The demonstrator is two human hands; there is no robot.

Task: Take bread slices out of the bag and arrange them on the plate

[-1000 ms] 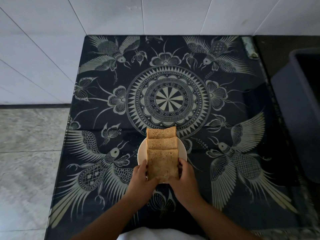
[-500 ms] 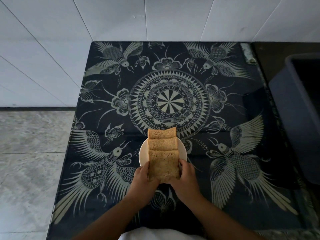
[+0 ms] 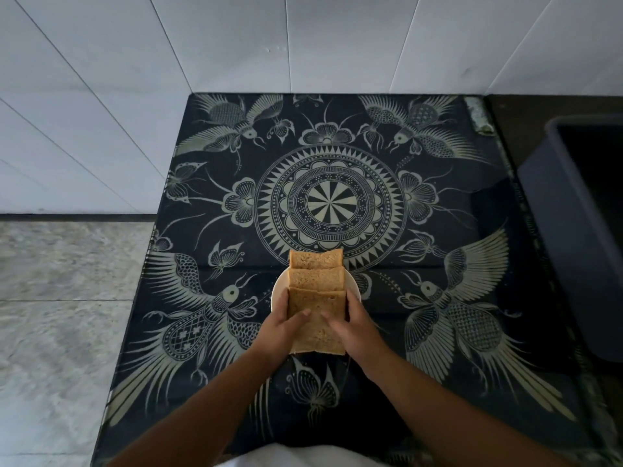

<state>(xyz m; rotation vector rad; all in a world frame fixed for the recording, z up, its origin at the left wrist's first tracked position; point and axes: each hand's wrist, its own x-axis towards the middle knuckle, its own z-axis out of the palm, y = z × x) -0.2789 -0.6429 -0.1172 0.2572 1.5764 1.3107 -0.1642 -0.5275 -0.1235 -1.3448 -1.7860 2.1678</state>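
The nearest bread slice (image 3: pixel 316 320) is gripped by left hand (image 3: pixel 282 328) and right hand (image 3: pixel 351 326), overlapping slices on the plate (image 3: pixel 278 291).

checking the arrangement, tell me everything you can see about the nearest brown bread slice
The nearest brown bread slice is a square, tan, porous slice with a slightly darker crust edge. It lies front-most in a row of three, overlapping the middle slice on the small round white plate, its near edge overhanging the plate. The left hand and right hand grip its sides, thumbs on top.
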